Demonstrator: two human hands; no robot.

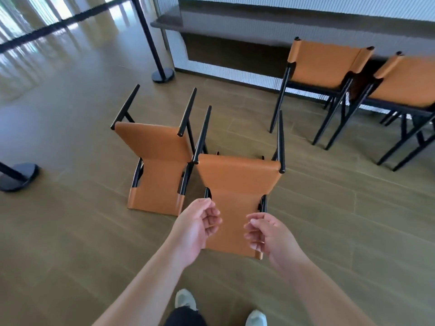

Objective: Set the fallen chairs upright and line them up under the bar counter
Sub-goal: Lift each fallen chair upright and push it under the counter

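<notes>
Closest to me, the person's left hand [200, 222] and right hand [266, 234] hang over the backrest of the nearer fallen chair [237, 198], fingers loosely curled and holding nothing; neither seems to touch the leather yet. That chair lies on its back on the floor, legs pointing up and away toward the counter. Just beside it, on the left, the second fallen chair [155, 165] lies the same way. Farther off, two upright chairs [327, 64] stand side by side at the bar counter [235, 22]. By my reckoning half the job is done: two chairs remain to be lifted and lined up.
</notes>
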